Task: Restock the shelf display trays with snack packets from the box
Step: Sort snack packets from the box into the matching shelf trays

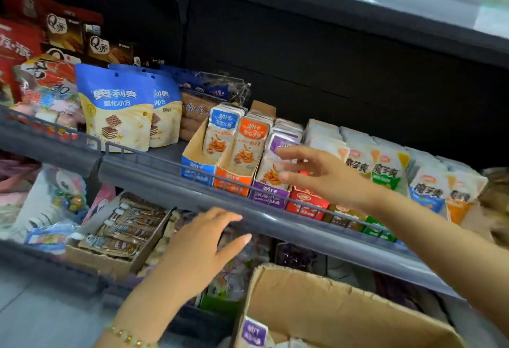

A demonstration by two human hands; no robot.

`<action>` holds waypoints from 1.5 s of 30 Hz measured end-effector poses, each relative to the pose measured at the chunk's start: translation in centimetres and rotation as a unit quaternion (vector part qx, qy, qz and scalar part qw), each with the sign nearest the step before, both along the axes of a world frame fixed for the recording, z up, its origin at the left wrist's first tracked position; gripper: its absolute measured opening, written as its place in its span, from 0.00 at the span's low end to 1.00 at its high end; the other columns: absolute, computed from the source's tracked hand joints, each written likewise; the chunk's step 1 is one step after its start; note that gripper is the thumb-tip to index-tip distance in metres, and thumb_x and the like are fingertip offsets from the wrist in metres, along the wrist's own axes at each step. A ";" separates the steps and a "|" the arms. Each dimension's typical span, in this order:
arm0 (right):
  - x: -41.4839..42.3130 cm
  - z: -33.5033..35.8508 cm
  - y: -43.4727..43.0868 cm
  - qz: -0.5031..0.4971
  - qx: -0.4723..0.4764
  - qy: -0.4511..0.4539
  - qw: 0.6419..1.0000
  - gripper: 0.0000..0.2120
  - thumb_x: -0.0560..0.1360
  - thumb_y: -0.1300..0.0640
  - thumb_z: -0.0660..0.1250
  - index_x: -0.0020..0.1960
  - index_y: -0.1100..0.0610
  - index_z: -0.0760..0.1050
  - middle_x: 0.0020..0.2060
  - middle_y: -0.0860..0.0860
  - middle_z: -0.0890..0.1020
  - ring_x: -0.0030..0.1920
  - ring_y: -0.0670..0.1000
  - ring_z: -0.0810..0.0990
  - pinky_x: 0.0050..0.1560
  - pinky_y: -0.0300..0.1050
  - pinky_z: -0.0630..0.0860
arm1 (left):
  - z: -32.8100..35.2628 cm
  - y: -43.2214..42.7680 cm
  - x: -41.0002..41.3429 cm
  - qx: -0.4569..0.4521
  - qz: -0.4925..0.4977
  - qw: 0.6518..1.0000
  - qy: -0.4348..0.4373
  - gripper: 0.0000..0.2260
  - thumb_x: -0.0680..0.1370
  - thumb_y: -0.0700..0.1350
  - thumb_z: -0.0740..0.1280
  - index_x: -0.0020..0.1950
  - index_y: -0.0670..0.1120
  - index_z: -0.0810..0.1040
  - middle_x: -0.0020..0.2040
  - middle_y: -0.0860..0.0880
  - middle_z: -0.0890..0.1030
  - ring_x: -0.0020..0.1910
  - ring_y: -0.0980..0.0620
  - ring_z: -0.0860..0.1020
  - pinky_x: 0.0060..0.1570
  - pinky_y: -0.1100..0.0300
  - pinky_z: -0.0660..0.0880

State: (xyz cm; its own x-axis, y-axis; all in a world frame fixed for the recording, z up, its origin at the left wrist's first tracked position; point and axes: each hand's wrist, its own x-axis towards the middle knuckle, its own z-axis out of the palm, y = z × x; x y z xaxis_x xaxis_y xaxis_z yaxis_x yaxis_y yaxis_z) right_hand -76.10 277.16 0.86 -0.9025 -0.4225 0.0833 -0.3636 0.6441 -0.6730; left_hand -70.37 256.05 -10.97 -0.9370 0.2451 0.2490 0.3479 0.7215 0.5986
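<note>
Held the right hand (pixel 316 174) out, fingers spread and gripping nothing, right in front of the white-and-purple snack packets (pixel 283 141) standing in the purple cardboard display tray (pixel 268 196) on the grey metal shelf (pixel 275 226); could not tell if the fingertips touched them. Held the left hand (pixel 203 248) loose and straight-fingered, holding nothing, just under the shelf's front edge. Saw one more purple-labelled packet (pixel 254 332) lying inside the open brown cardboard box (pixel 330 306) below.

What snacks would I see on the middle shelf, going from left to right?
Blue-and-white wafer bags → blue tray → orange tray → purple tray → red tray → green packets → blue packets.
</note>
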 end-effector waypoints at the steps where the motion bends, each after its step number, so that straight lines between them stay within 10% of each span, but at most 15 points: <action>1: 1.1 -1.2 0.7 0.007 -0.025 -0.027 0.999 0.18 0.74 0.52 0.69 0.64 0.48 0.74 0.60 0.41 0.77 0.59 0.41 0.78 0.59 0.38 0.75 | -1.0 0.4 0.9 0.006 -0.009 0.999 -0.031 0.22 0.77 0.63 0.57 0.70 0.58 0.65 0.68 0.61 0.68 0.65 0.62 0.68 0.63 0.62 0.68; 10: 8.8 -21.6 6.4 -0.062 -0.024 -0.269 0.961 0.13 0.73 0.56 0.73 0.56 0.52 0.76 0.53 0.49 0.80 0.53 0.46 0.78 0.59 0.42 0.74 | -8.3 4.6 5.5 0.086 -0.032 0.967 -0.239 0.33 0.75 0.62 0.61 0.76 0.59 0.50 0.76 0.58 0.57 0.73 0.57 0.61 0.67 0.61 0.61; 18: 12.2 -32.2 4.1 -0.034 0.193 -0.287 0.938 0.47 0.62 0.43 0.78 0.73 0.51 0.58 0.68 0.53 0.67 0.68 0.54 0.66 0.70 0.47 0.64 | -9.0 5.4 5.9 0.103 0.009 0.964 -0.245 0.32 0.76 0.59 0.64 0.76 0.59 0.52 0.74 0.56 0.63 0.71 0.53 0.65 0.67 0.53 0.65; 22: 12.7 -33.0 3.1 -0.017 0.234 -0.231 0.944 0.24 0.66 0.50 0.78 0.58 0.51 0.73 0.56 0.52 0.77 0.58 0.54 0.74 0.59 0.44 0.70 | -9.4 5.3 5.8 0.098 0.007 0.964 -0.248 0.33 0.75 0.61 0.64 0.76 0.57 0.53 0.74 0.55 0.64 0.70 0.53 0.66 0.66 0.51 0.67; 25: 12.0 -30.9 4.9 -0.044 0.111 -0.252 0.960 0.13 0.69 0.57 0.76 0.39 0.47 0.71 0.44 0.51 0.79 0.48 0.51 0.78 0.48 0.42 0.73 | -9.3 5.4 5.8 0.080 0.012 0.971 -0.226 0.36 0.74 0.62 0.64 0.77 0.57 0.51 0.76 0.56 0.57 0.73 0.53 0.62 0.68 0.52 0.64; 32: 11.4 -19.3 9.1 -0.158 -0.295 -0.287 0.897 0.11 0.72 0.58 0.71 0.53 0.60 0.79 0.44 0.57 0.85 0.42 0.53 0.85 0.43 0.42 0.82 | -8.0 6.9 5.9 0.017 -0.048 0.993 -0.103 0.36 0.67 0.74 0.59 0.72 0.59 0.63 0.74 0.63 0.54 0.71 0.66 0.51 0.69 0.56 0.52; 37: 11.6 -17.4 8.5 -0.152 -0.458 -0.308 0.820 0.11 0.69 0.56 0.68 0.50 0.58 0.79 0.43 0.55 0.85 0.44 0.50 0.85 0.46 0.42 0.82 | -6.5 7.6 6.1 0.279 -0.033 0.934 -0.223 0.15 0.65 0.60 0.74 0.48 0.57 0.81 0.53 0.59 0.83 0.58 0.54 0.79 0.54 0.55 0.78; 40: 11.8 -19.6 7.8 -0.131 -0.366 -0.317 0.865 0.14 0.73 0.53 0.68 0.54 0.61 0.77 0.49 0.55 0.85 0.48 0.51 0.85 0.52 0.41 0.81 | -5.9 6.0 5.5 0.354 0.100 0.907 -0.203 0.14 0.62 0.55 0.75 0.43 0.51 0.82 0.40 0.53 0.85 0.44 0.55 0.83 0.42 0.58 0.79; 45: 12.0 -28.3 4.6 0.070 0.016 -0.278 0.958 0.20 0.75 0.51 0.70 0.65 0.55 0.76 0.63 0.49 0.79 0.64 0.45 0.76 0.67 0.43 0.70 | -5.6 3.9 5.2 0.466 0.137 0.845 -0.226 0.21 0.67 0.52 0.74 0.58 0.47 0.79 0.50 0.49 0.84 0.51 0.52 0.83 0.47 0.58 0.81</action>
State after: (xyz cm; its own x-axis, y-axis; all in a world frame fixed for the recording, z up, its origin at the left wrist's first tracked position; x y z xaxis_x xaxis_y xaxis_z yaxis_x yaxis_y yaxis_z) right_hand -64.14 281.76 -27.46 -0.7372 -0.5376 -0.4092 -0.0392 0.6387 -0.7685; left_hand -65.18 259.92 -16.61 -0.9777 -0.1002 -0.1843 -0.1721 -0.1192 0.9778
